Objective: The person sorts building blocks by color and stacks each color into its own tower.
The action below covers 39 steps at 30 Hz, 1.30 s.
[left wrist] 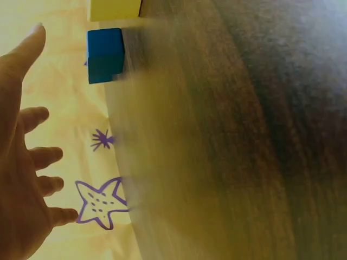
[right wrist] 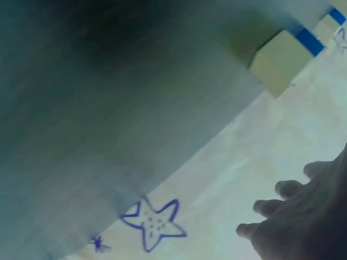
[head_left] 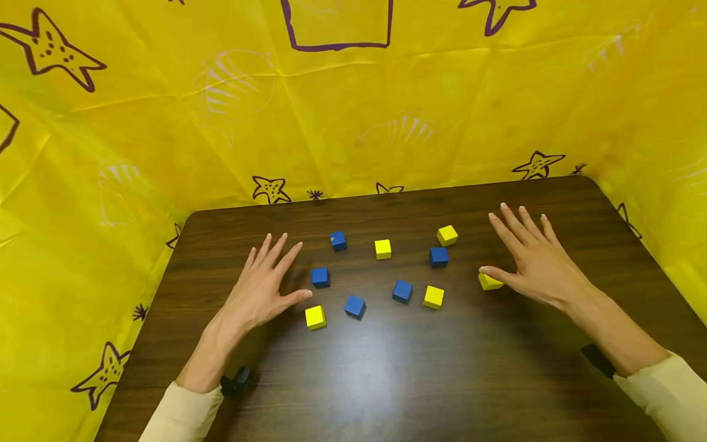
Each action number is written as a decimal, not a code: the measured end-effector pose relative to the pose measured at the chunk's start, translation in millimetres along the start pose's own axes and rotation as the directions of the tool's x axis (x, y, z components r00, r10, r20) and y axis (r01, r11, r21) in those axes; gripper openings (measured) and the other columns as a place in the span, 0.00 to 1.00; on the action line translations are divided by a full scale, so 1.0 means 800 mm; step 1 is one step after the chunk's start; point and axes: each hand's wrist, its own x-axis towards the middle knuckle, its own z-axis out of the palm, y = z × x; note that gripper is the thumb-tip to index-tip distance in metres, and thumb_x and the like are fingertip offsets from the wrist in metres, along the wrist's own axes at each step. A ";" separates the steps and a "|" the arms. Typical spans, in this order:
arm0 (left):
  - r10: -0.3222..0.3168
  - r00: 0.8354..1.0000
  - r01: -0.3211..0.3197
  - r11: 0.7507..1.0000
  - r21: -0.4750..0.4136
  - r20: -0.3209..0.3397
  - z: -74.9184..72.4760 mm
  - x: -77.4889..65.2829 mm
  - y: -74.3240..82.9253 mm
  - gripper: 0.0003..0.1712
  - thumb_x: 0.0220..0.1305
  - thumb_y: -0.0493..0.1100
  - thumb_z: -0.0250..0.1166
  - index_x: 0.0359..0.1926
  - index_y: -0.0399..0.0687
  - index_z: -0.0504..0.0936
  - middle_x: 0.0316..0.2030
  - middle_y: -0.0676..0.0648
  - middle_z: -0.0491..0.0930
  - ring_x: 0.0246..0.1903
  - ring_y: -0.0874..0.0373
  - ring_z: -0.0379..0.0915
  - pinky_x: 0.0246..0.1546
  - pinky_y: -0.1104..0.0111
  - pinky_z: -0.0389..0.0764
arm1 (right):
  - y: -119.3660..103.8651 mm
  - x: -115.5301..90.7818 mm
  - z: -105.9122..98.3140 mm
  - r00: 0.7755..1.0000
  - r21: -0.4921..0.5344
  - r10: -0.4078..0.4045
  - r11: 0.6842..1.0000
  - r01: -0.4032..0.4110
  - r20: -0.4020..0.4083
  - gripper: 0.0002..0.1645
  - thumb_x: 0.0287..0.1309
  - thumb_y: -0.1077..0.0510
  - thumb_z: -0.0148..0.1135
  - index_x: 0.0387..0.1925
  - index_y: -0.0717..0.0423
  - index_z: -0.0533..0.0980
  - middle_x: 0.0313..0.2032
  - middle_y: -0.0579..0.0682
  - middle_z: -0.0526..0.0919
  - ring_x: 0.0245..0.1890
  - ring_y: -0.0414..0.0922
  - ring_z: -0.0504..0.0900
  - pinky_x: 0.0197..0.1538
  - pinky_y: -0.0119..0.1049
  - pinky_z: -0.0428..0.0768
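Dark brown wood-grain counter [head_left: 353,380]: left hand [head_left: 255,296] and right hand [head_left: 538,264] well apart, outstretched, gripping nothing. Small blue cubes [head_left: 402,291] and yellow cubes [head_left: 433,297] lie between; rightmost yellow cube [head_left: 490,283] partly hidden behind the nearer right thumb [head_left: 501,275], contact undetermined.

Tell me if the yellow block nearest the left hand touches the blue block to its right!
Apart. The head view plainly shows dark table between the yellow block and the blue block.

The head view is bright, with pale glare on the tabletop [head_left: 364,368], while both wrist views blur it
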 end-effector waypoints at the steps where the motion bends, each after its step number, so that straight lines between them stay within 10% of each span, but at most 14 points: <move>1: 0.003 1.000 -0.003 1.000 -0.007 -0.002 0.000 0.001 -0.001 0.55 0.59 0.74 0.61 0.79 0.59 0.51 0.78 0.42 0.43 0.76 0.40 0.32 0.70 0.38 0.43 | -0.003 0.002 0.000 1.000 0.005 -0.008 1.000 0.008 -0.003 0.60 0.60 0.32 0.63 0.80 0.44 0.41 0.79 0.50 0.37 0.77 0.55 0.35 0.74 0.58 0.29; 18: 0.013 0.998 0.001 0.971 -0.238 0.058 0.000 0.017 -0.003 0.53 0.56 0.69 0.67 0.76 0.52 0.59 0.74 0.41 0.57 0.75 0.40 0.44 0.69 0.39 0.50 | -0.056 0.033 0.012 0.979 0.070 -0.168 0.982 0.177 -0.113 0.56 0.53 0.39 0.72 0.76 0.52 0.56 0.72 0.56 0.64 0.72 0.62 0.57 0.74 0.57 0.47; 39: 0.029 0.999 -0.035 0.911 -0.410 -0.021 0.003 0.016 -0.003 0.39 0.56 0.59 0.73 0.66 0.49 0.75 0.66 0.47 0.71 0.66 0.48 0.66 0.65 0.50 0.68 | -0.144 0.090 0.042 0.937 0.227 -0.315 0.911 0.344 -0.153 0.49 0.54 0.38 0.71 0.71 0.54 0.65 0.66 0.55 0.70 0.69 0.58 0.64 0.70 0.55 0.60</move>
